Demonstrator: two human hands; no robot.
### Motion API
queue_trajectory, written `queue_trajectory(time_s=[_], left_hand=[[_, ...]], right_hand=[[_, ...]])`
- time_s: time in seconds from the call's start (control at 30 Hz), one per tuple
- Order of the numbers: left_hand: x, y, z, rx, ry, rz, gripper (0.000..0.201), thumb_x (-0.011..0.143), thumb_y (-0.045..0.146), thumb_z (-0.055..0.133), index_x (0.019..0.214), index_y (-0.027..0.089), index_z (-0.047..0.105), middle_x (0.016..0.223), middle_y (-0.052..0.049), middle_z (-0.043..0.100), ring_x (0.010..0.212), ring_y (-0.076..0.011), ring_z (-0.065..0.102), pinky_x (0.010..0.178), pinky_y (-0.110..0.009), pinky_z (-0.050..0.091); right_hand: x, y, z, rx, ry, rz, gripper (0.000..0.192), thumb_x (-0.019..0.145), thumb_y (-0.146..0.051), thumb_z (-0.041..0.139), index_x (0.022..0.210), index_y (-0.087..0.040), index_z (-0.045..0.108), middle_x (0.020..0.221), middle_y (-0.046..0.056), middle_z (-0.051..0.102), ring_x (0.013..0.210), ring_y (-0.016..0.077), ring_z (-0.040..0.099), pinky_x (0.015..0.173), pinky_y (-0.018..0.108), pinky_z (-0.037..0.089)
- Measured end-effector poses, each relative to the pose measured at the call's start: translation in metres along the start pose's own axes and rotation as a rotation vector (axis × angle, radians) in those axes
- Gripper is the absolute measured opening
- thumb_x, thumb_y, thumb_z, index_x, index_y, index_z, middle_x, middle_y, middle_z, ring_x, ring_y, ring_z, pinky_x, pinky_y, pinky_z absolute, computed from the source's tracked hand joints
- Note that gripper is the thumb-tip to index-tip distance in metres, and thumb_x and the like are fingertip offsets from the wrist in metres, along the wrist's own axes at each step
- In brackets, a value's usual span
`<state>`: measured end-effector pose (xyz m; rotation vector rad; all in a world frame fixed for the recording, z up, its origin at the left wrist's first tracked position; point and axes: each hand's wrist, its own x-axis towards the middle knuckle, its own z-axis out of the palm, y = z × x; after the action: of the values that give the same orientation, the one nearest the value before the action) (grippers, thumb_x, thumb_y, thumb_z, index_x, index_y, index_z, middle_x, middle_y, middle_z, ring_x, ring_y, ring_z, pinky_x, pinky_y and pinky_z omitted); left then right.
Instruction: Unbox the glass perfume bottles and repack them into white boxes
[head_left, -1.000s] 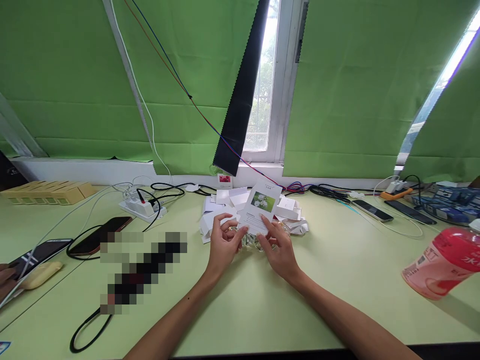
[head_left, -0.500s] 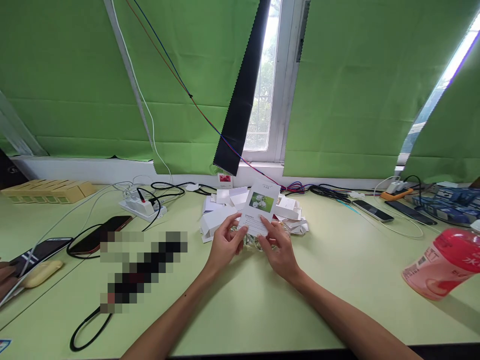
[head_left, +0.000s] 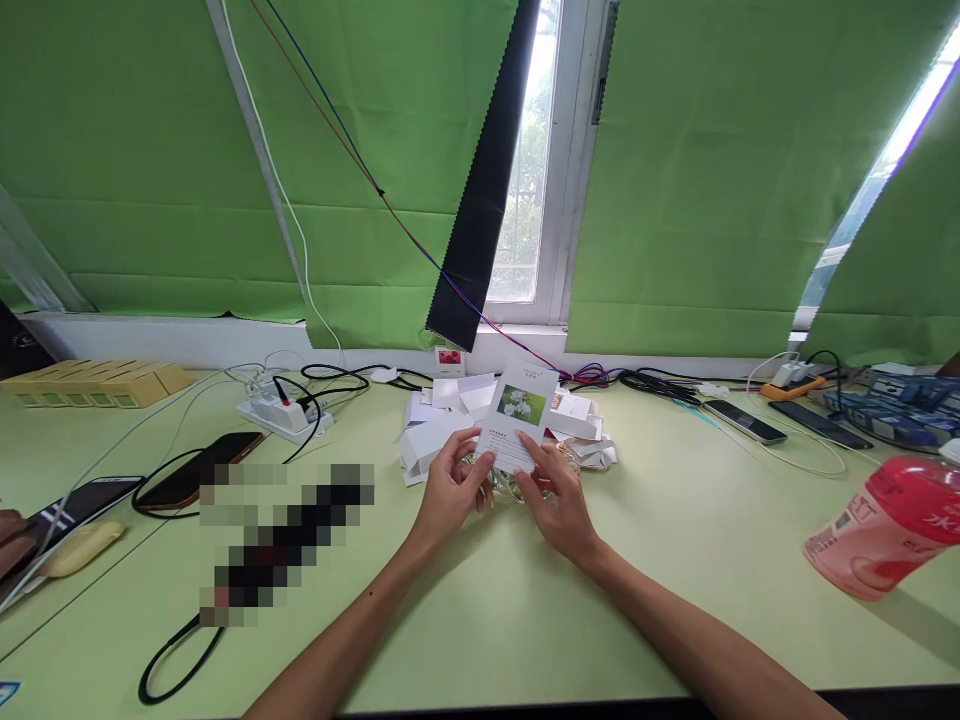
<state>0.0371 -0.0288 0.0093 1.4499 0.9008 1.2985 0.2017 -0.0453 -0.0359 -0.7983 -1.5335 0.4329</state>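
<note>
My left hand point(head_left: 448, 490) and my right hand point(head_left: 556, 500) hold a white card point(head_left: 519, 415) upright between them by its lower edge, over the pale green table point(head_left: 480, 600). The card carries a photo of white flowers and small print below it. A crumpled clear plastic wrapper point(head_left: 506, 487) lies under my fingers. Just behind the card sits a heap of white paper boxes and cards point(head_left: 442, 415).
A white power strip point(head_left: 281, 412) with cables, two phones point(head_left: 199, 470) and a black cable loop lie to the left. Yellow boxes point(head_left: 97, 385) stand far left. More phones point(head_left: 746, 422) and a pink bottle point(head_left: 885, 525) are on the right. Green blinds hang behind.
The card has shifted slightly; my left fingers have closed in on its lower left edge. Both arms stay in about the same place.
</note>
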Motion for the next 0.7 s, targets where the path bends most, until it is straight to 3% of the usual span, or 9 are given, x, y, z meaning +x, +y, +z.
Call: queue_trajectory(time_s=[0.33, 0.7], left_hand=[[-0.0007, -0.0035, -0.0007, 0.002, -0.030, 0.008, 0.060, 0.080, 0.058, 0.070, 0.124, 0.022, 0.048, 0.119, -0.012, 0.068, 0.044, -0.0072, 0.058, 0.038, -0.021, 0.045], [-0.0020, -0.0032, -0.0014, 0.024, -0.034, 0.047, 0.071, 0.084, 0.047, 0.070, 0.145, 0.030, 0.039, 0.102, -0.003, 0.064, 0.045, -0.0062, 0.056, 0.040, -0.021, 0.047]], right_hand=[[-0.0006, 0.0009, 0.0000, -0.004, 0.000, 0.019, 0.043, 0.099, -0.034, 0.056, 0.142, -0.033, 0.057, 0.107, 0.007, 0.054, 0.079, 0.0140, 0.059, 0.061, 0.025, 0.059], [-0.0002, -0.0017, -0.0009, -0.011, -0.001, 0.012, 0.043, 0.099, -0.034, 0.055, 0.142, -0.033, 0.057, 0.107, 0.007, 0.055, 0.082, 0.0149, 0.060, 0.062, 0.025, 0.059]])
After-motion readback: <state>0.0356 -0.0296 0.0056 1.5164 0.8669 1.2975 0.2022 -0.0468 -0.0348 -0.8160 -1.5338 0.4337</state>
